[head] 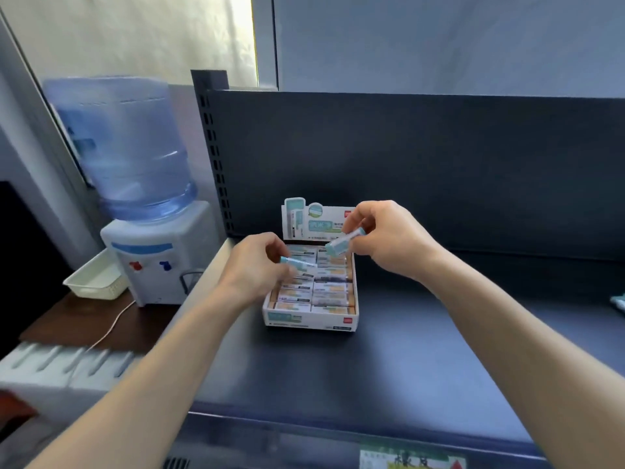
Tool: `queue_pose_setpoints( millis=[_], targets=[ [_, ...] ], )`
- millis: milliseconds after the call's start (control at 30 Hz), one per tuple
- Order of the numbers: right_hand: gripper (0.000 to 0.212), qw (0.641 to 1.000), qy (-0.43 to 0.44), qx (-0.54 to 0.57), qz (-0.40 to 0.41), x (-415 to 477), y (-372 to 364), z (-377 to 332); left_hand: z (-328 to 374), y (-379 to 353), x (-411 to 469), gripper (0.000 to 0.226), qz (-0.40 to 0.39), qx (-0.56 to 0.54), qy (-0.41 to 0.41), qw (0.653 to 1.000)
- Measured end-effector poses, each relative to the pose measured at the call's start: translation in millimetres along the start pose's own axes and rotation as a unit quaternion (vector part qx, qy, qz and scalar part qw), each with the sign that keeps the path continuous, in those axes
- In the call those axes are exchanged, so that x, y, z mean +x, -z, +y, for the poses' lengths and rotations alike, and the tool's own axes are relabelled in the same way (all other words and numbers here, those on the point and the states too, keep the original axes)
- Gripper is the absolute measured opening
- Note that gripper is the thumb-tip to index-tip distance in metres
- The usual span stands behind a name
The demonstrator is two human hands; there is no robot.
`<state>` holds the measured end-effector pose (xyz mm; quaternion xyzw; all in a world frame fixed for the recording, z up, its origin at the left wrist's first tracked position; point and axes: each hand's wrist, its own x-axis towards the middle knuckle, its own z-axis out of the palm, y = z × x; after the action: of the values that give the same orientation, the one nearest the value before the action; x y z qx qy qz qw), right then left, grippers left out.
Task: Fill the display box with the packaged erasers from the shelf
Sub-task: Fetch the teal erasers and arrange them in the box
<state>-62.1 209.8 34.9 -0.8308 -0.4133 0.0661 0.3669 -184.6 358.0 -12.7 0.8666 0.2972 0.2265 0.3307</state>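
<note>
The display box [309, 321] sits mid-shelf [422, 350], rows of packaged erasers inside; the left hand [258, 265], at its 10 o'clock, pinches one eraser [296, 262] in its fingers; the right hand [389, 238], at 1 o'clock, grips another eraser [343, 243].

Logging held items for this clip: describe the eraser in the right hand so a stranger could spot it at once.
On the dark shelf stands a white display box filled with rows of packaged erasers. Above its back right corner, the right hand pinches one packaged eraser. Unlike the flat rows below, it hangs tilted in the air, its teal end up.
</note>
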Motion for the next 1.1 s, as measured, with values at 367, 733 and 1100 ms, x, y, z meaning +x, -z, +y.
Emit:
queue_pose_setpoints(
  millis=[367, 733, 1100],
  targets=[
    [0.012, 0.999, -0.026, 0.020, -0.035, 1.7, -11.5, -1.0, -15.9, -1.3, 8.3, 0.015, -0.025, 0.039, 0.012, 0.999],
    [0.019, 0.990, -0.010, -0.001, -0.138, 14.1, -23.3, -4.4, -6.2, -3.8, 4.2, 0.014, 0.015, 0.060, 0.028, 0.998],
    [0.007, 0.985, 0.028, -0.002, -0.169, 19.8, -42.6, -2.6, 3.6, 2.1, -21.8, 0.013, 0.115, 0.040, 0.057, 0.991]
  ],
)
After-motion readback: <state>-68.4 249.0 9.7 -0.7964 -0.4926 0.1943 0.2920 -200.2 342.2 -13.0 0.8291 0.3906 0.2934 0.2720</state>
